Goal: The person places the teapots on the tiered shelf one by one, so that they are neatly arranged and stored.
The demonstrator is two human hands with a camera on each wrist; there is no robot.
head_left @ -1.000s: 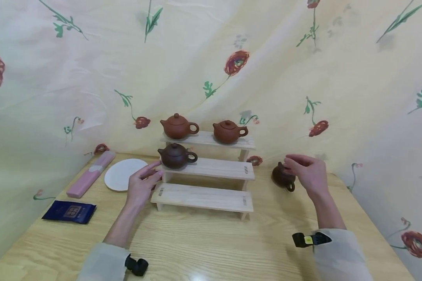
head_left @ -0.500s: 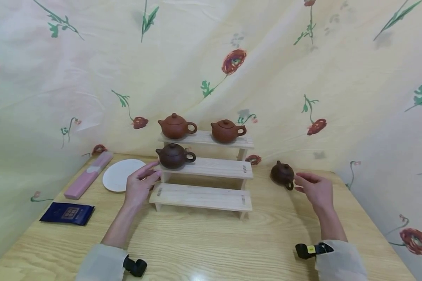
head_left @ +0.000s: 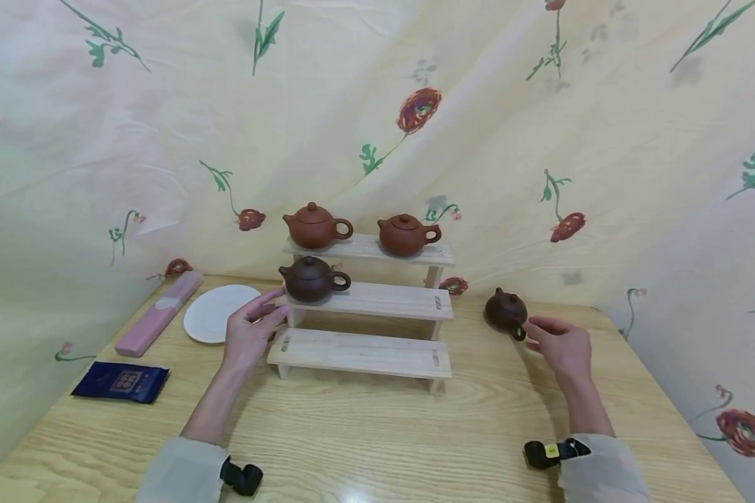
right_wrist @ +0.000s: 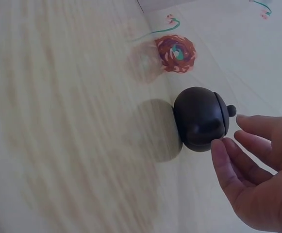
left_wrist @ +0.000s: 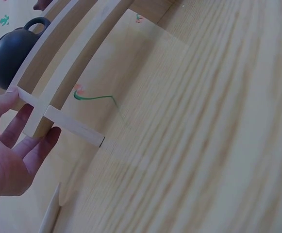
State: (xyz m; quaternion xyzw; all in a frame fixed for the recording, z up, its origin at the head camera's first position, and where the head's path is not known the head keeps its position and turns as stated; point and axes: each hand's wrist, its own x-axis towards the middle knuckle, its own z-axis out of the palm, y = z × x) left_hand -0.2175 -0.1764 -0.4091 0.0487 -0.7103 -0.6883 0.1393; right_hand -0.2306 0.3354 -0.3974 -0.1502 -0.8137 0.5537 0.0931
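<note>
A three-tier wooden display stand [head_left: 360,353] stands on the table. My left hand [head_left: 247,335] grips its left end, thumb and fingers against the board ends in the left wrist view. Just above that hand, a dark brown teapot [head_left: 311,279] sits at the left of the middle tier. Two reddish-brown teapots, one left [head_left: 314,227] and one right [head_left: 405,236], occupy the top tier. Another dark teapot [head_left: 505,311] rests on the table right of the stand. My right hand [head_left: 561,346] has its fingertips at that teapot's handle, fingers loosely bent; the exact contact is partly hidden.
A white plate [head_left: 210,318] lies left of the stand, partly behind my left hand. Farther left are a long pink box [head_left: 154,325] and a dark blue packet [head_left: 121,382]. A flowered cloth [head_left: 491,140] hangs behind the table [head_left: 377,440].
My right hand has left the top of the dark teapot on the table, lowered to its right, then come slightly left to the handle. My left hand keeps its place on the stand.
</note>
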